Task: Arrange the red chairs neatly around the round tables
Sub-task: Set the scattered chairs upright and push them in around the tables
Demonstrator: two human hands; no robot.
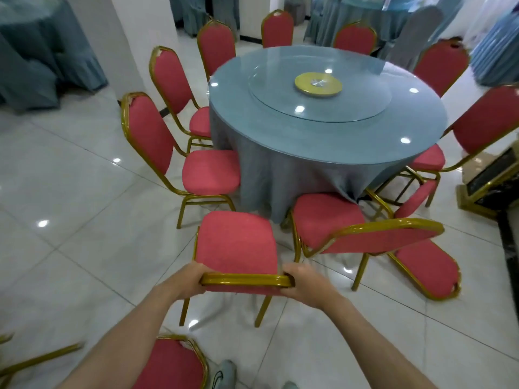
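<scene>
Fingers of our left hand and of our right hand curl over the two ends of the gold top rail, so we grip the red chair by its back at both corners. It stands on the tiled floor with its seat facing the round table, near the hanging tablecloth but not yet tucked in.

We judge the metal frame stiff and fairly light and the padding soft. The top rail looks the right place to hold, since two hands there can steer the chair square, and the glossy tiles should let the legs slide.

Just to the right a second chair stands askew, and beyond it a fallen chair lies on the floor. A neighbouring chair on the left faces the table, and more chairs ring the far side. Another chair back shows close by our feet.
</scene>
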